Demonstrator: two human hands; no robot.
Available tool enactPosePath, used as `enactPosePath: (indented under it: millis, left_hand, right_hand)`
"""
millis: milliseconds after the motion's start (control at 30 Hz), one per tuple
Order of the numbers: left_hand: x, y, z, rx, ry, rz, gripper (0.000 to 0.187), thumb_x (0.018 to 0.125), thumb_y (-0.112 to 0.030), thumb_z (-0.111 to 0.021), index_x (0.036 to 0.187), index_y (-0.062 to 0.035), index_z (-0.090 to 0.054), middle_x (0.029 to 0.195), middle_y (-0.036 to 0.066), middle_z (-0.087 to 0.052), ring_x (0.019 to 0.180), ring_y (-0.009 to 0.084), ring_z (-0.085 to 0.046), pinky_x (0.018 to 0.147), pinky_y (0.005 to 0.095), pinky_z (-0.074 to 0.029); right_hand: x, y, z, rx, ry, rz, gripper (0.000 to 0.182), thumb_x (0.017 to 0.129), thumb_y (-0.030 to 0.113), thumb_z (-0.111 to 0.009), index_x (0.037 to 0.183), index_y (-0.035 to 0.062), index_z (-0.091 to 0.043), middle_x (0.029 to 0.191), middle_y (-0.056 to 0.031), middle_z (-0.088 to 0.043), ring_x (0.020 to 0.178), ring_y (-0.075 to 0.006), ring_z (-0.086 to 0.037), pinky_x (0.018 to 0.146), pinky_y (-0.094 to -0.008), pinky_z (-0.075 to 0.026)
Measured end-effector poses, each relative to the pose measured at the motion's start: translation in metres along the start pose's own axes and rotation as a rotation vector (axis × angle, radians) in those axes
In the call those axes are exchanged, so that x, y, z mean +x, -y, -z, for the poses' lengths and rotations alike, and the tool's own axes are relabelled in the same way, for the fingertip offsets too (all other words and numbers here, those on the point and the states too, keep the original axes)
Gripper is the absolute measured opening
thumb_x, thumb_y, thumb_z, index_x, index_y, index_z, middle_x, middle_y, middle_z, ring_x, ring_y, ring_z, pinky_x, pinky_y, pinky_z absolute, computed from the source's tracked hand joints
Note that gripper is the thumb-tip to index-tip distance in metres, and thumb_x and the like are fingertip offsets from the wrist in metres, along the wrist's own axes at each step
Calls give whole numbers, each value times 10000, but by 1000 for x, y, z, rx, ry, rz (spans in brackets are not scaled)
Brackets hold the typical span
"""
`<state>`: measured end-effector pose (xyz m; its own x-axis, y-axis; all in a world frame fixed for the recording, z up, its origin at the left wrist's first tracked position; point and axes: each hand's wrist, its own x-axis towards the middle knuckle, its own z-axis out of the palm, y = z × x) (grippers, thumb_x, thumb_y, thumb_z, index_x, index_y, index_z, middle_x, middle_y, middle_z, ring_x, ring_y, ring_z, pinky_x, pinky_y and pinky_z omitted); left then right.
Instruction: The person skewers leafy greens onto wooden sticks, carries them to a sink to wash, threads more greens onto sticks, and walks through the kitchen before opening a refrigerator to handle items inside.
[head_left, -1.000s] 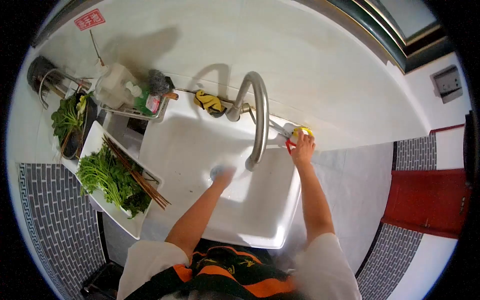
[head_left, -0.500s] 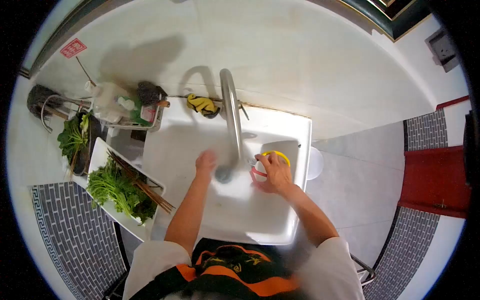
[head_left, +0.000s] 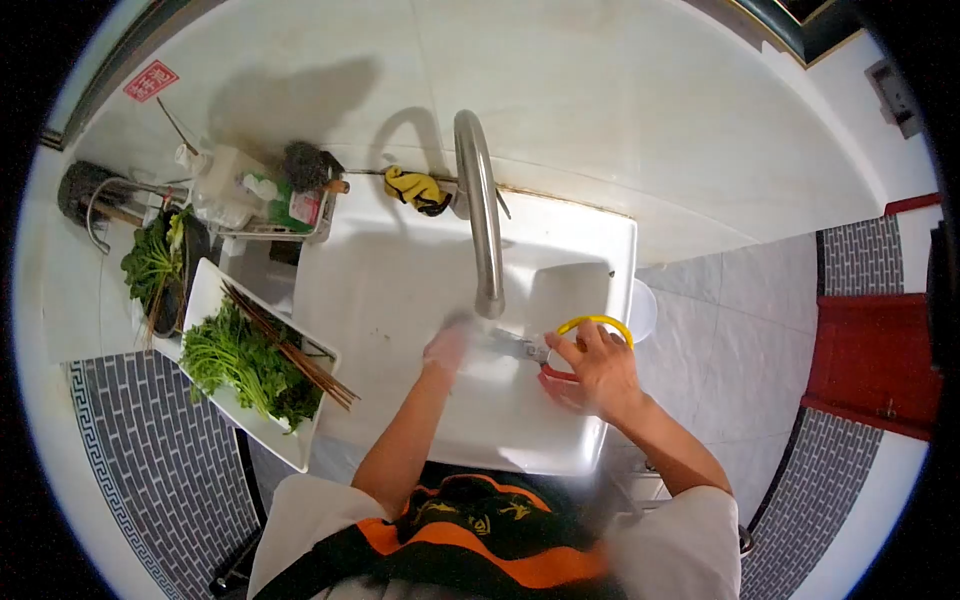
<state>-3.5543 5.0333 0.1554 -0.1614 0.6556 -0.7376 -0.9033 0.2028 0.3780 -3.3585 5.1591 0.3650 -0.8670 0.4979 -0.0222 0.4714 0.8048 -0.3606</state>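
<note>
My right hand (head_left: 597, 376) is shut on a small white container with a yellow ring (head_left: 597, 323) and a red part, held over the right side of the white sink (head_left: 390, 290). A thin metal piece juts from it toward my left hand (head_left: 445, 350). That hand is blurred, just below the spout of the curved steel faucet (head_left: 480, 210), and I see nothing in it. Whether its fingers are apart is lost in the blur.
A white tray of leafy greens (head_left: 245, 365) with long brown sticks (head_left: 290, 350) sits left of the sink. Behind it is a wire rack with bottles (head_left: 260, 200). A yellow cloth (head_left: 415, 188) lies by the faucet base. Red mat (head_left: 870, 360) at right.
My right hand took the container from the sink's far right rim and brought it down over the basin, toward me. My left hand shifted from the drain to under the spout.
</note>
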Motion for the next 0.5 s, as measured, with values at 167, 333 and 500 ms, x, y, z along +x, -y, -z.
enactPosePath:
  millis: [167, 333, 500]
  left_hand:
    - [6, 13, -13, -256, 28, 91, 129, 784, -135, -441, 816, -23, -499, 785, 118, -541, 723, 246, -547, 632, 329, -478]
    - [13, 20, -26, -476, -16, 191, 125, 772, -107, -448, 781, 5, -501, 800, 142, -549, 782, 258, -549, 721, 344, -479]
    - [16, 31, -27, -382, 106, 203, 203, 755, -96, -485, 902, 41, -504, 883, 177, -551, 851, 266, -540, 752, 333, -469]
  right_hand:
    - [3, -10, -37, 874, 245, -427, 431, 637, 276, -644, 1001, 118, -476, 809, -136, -498, 719, -263, -509, 603, -339, -426]
    - [13, -32, -47, 1230, 485, -420, 455, 639, 257, -647, 1028, 109, -463, 817, -137, -510, 712, -241, -521, 609, -315, -434]
    - [53, -109, -35, -50, 108, -307, 475, 617, 259, -649, 1049, 166, -476, 934, -105, -471, 805, -271, -527, 720, -360, -435]
